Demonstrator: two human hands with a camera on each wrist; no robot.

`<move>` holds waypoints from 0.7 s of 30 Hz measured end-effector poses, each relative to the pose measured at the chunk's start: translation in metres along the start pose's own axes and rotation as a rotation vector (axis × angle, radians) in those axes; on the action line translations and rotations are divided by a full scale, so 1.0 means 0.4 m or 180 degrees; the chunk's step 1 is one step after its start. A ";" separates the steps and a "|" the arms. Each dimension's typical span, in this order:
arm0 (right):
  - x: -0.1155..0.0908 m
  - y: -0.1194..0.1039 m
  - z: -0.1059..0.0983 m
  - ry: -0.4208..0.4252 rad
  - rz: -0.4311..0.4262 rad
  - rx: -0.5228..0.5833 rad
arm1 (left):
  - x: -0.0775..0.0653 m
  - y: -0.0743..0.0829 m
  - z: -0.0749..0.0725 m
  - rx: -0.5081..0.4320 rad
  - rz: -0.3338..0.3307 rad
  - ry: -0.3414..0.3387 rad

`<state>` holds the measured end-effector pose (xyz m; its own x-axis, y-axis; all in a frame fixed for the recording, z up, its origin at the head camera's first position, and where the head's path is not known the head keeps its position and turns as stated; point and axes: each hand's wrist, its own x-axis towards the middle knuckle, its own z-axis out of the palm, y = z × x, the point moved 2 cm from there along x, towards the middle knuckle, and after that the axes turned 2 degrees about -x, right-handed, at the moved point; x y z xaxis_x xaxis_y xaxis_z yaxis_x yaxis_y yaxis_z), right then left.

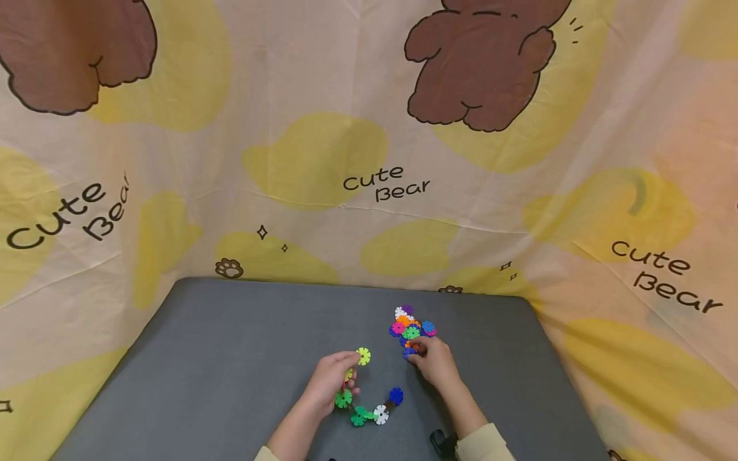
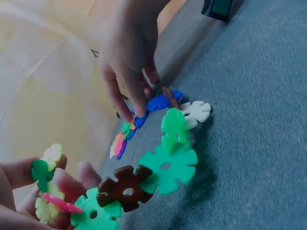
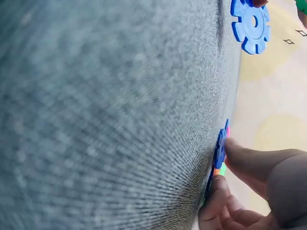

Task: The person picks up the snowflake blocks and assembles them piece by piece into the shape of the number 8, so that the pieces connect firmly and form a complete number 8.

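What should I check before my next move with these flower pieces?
1) Left hand holding the chain: ok.
2) Right hand pinching the cluster: ok.
3) Blue end piece of the chain held: not ok, neither hand touches it.
4) That blue end piece touching the cluster: not ok, there's a gap.
5) Every join in the chain tight: cannot tell, the left hand covers some.

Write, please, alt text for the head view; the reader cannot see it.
A left hand holds a curved chain of colourful discs, and a right hand grips the near end of a disc cluster on a grey table. Behind hangs a bear-print cloth.
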<state>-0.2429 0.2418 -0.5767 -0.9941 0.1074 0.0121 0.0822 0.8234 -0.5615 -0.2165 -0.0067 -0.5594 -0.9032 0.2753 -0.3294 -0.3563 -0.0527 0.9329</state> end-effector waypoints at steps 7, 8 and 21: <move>-0.001 0.006 0.004 -0.0104 0.0113 0.0102 | 0.003 -0.003 0.002 -0.0313 -0.0064 -0.0048; -0.002 0.006 0.003 -0.0119 0.0135 0.0156 | 0.003 -0.002 0.004 -0.0379 -0.0095 -0.0058; -0.075 -0.090 -0.024 0.0150 -0.0181 0.1209 | -0.001 0.005 0.012 -0.0552 -0.0251 -0.0125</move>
<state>-0.2153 0.2141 -0.5489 -0.9913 0.1002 0.0850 -0.0137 0.5646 -0.8253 -0.2156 -0.0024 -0.5568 -0.8620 0.3221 -0.3913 -0.4645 -0.1932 0.8642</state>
